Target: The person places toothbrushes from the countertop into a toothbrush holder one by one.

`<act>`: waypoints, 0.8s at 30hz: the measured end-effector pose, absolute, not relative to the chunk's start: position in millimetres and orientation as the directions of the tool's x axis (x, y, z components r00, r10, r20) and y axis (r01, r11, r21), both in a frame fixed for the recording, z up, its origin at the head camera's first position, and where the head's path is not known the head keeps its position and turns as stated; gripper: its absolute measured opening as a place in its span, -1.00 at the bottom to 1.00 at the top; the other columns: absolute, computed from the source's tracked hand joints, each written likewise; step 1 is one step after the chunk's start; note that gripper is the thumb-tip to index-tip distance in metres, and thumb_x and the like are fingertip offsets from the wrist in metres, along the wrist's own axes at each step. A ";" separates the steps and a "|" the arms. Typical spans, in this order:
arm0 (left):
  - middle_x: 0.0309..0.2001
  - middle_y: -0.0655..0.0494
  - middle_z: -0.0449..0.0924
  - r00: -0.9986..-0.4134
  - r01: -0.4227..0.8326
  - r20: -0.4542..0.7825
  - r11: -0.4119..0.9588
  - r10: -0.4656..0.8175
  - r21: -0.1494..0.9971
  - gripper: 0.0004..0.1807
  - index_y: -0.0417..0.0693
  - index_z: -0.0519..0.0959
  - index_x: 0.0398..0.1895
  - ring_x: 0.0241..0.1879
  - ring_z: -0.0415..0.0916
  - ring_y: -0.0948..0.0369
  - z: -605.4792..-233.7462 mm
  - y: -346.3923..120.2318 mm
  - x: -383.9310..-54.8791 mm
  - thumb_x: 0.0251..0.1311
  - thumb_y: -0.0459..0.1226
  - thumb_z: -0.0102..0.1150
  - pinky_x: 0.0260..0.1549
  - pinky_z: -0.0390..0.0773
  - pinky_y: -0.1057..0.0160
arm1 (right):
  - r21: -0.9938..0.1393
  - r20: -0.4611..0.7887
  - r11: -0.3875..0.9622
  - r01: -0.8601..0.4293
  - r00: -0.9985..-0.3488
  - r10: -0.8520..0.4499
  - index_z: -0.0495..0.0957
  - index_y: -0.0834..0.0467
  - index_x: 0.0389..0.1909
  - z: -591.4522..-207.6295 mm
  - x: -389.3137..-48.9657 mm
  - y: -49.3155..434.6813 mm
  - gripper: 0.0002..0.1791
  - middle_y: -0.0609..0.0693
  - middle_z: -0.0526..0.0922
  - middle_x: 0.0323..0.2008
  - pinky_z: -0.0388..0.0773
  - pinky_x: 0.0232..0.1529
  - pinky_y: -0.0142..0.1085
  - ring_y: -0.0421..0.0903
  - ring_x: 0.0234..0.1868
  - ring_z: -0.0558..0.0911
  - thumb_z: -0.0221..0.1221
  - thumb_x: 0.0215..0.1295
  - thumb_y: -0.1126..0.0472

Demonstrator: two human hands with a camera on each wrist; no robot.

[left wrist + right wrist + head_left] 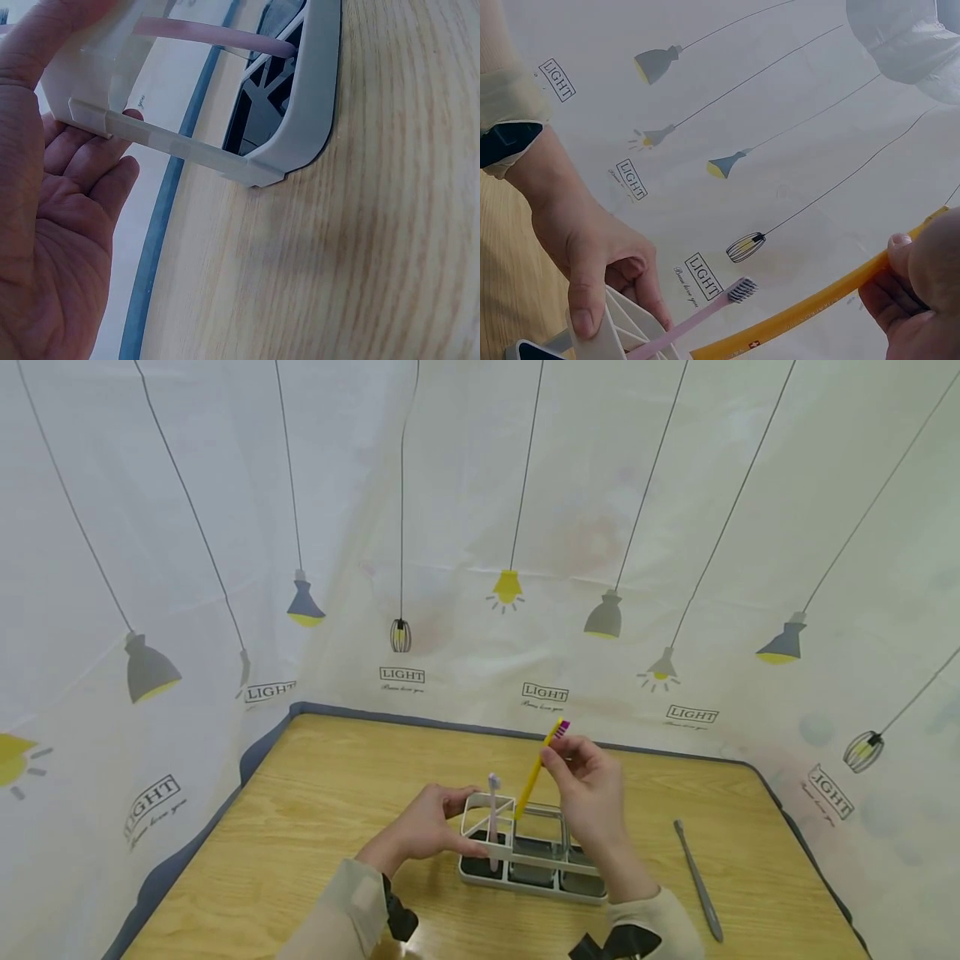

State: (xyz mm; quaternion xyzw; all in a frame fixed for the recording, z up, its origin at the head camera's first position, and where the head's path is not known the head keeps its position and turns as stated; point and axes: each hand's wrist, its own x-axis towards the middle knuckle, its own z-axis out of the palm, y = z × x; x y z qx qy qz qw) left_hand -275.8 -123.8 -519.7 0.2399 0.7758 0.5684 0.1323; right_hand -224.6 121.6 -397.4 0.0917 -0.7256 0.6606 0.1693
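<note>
A white toothbrush holder with dark compartments in its base stands on the table. My left hand grips the left end of its raised upper frame, thumb on the near side and fingers behind. A pink toothbrush stands in the left section, bristles up, its lower end down in the base. My right hand pinches a yellow toothbrush near its purple-bristled head. The yellow handle slants down to the left, its lower end at the upper frame, beside the pink toothbrush.
A grey toothbrush-like stick lies on the wooden table to the right of the holder. Behind the table's dark blue edge hangs a pale sheet printed with lamps.
</note>
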 end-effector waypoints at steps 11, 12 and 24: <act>0.32 0.06 0.61 -0.857 0.225 0.063 0.260 0.512 0.939 -0.01 -0.15 0.49 0.49 0.37 0.50 0.08 -522.7 -123.1 -277.7 -0.06 -0.10 0.76 0.38 0.40 -0.11 | -0.933 0.356 0.079 -0.350 -0.932 0.074 0.64 0.38 -0.16 -412.4 -225.2 112.0 -0.95 0.23 0.68 -0.20 0.73 -0.05 -0.28 0.02 -0.18 0.71 0.28 0.43 0.50; 0.33 0.03 0.60 -0.857 0.225 0.063 0.261 0.512 0.939 0.00 -0.17 0.48 0.49 0.38 0.50 0.06 -522.5 -123.1 -277.8 -0.06 -0.10 0.76 0.38 0.40 -0.12 | -0.933 0.356 0.081 -0.350 -0.932 0.072 0.64 0.39 -0.16 -413.9 -225.3 111.3 -0.95 0.23 0.68 -0.20 0.72 -0.06 -0.29 0.01 -0.19 0.71 0.28 0.42 0.50; 0.36 -0.03 0.57 -0.860 0.233 0.070 0.268 0.505 0.935 -0.02 -0.18 0.51 0.46 0.38 0.48 0.04 -520.1 -123.3 -276.5 -0.07 -0.11 0.76 0.37 0.40 -0.10 | -0.940 0.326 0.121 -0.319 -0.944 0.043 0.65 0.33 -0.21 -436.3 -224.4 106.6 -0.95 0.17 0.68 -0.24 0.73 -0.10 -0.28 0.07 -0.19 0.72 0.31 0.40 0.50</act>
